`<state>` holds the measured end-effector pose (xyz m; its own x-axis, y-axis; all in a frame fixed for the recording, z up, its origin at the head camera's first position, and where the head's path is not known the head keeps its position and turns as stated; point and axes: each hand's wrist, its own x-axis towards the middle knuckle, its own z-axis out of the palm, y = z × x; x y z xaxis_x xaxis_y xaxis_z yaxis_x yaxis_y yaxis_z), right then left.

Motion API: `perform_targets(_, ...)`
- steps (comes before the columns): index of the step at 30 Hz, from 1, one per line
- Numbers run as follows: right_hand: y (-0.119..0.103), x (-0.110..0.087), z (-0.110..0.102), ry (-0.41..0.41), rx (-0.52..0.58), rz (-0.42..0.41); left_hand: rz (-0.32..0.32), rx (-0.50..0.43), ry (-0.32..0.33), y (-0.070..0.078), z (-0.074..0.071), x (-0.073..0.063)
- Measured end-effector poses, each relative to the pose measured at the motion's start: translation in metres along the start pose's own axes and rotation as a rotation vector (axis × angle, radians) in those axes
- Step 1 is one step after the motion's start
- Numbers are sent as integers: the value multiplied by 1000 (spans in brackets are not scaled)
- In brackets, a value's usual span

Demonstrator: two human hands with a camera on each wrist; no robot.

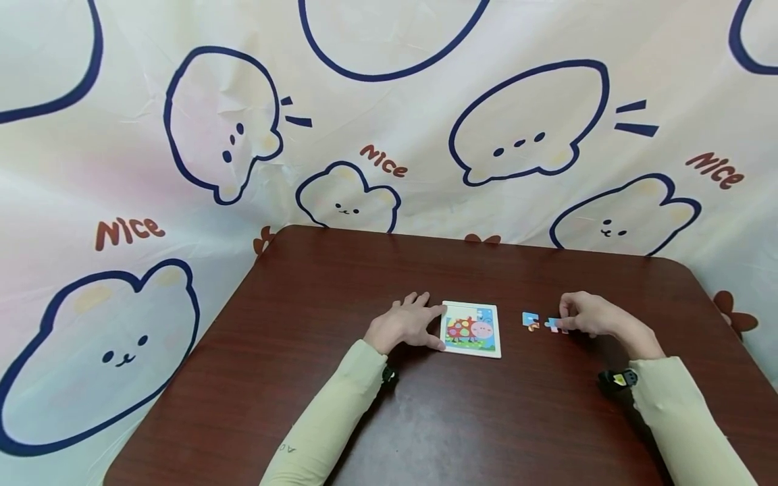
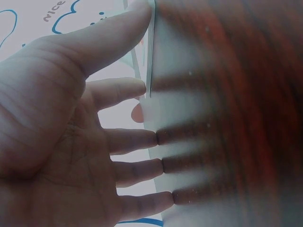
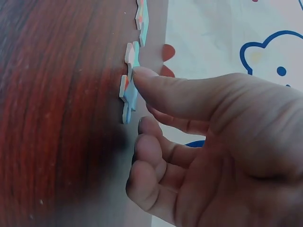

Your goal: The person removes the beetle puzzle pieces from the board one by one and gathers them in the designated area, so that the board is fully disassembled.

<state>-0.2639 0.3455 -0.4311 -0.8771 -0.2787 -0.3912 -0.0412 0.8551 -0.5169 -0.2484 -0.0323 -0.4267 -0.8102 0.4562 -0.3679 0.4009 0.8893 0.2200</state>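
Note:
A small jigsaw puzzle tray [image 1: 498, 332] with a white rim lies on the brown table; its picture [image 1: 467, 329] shows a red spotted creature with a pink face. My left hand [image 1: 407, 325] rests at the tray's left side, fingers straight, thumb and index finger touching the edge [image 2: 150, 56]. To the right of the tray, my right hand [image 1: 588, 314] pinches a jigsaw piece [image 3: 129, 92] at table level. The index fingertip is hidden behind the thumb in the right wrist view. Another blue jigsaw piece [image 1: 530, 319] lies between tray and right hand.
The dark brown wooden table [image 1: 462, 418] extends around both hands. Behind it hangs a pale cloth [image 1: 419, 121] with bear drawings and lettering. A dark wrist strap [image 1: 618, 379] sits at the right sleeve's cuff.

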Motion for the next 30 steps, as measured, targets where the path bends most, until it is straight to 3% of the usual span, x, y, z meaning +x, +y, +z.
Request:
perform_targets(10,-8,-5,1,50,-15,-31,2,-4,3,0,0,-1)
perform_targets(16,-24,-5,5,105,-39,-105,7,2,1,0,-1,-1)
perform_targets(30,-54,1,14,88,-42,-151,9,9,3,1,-2,-1)
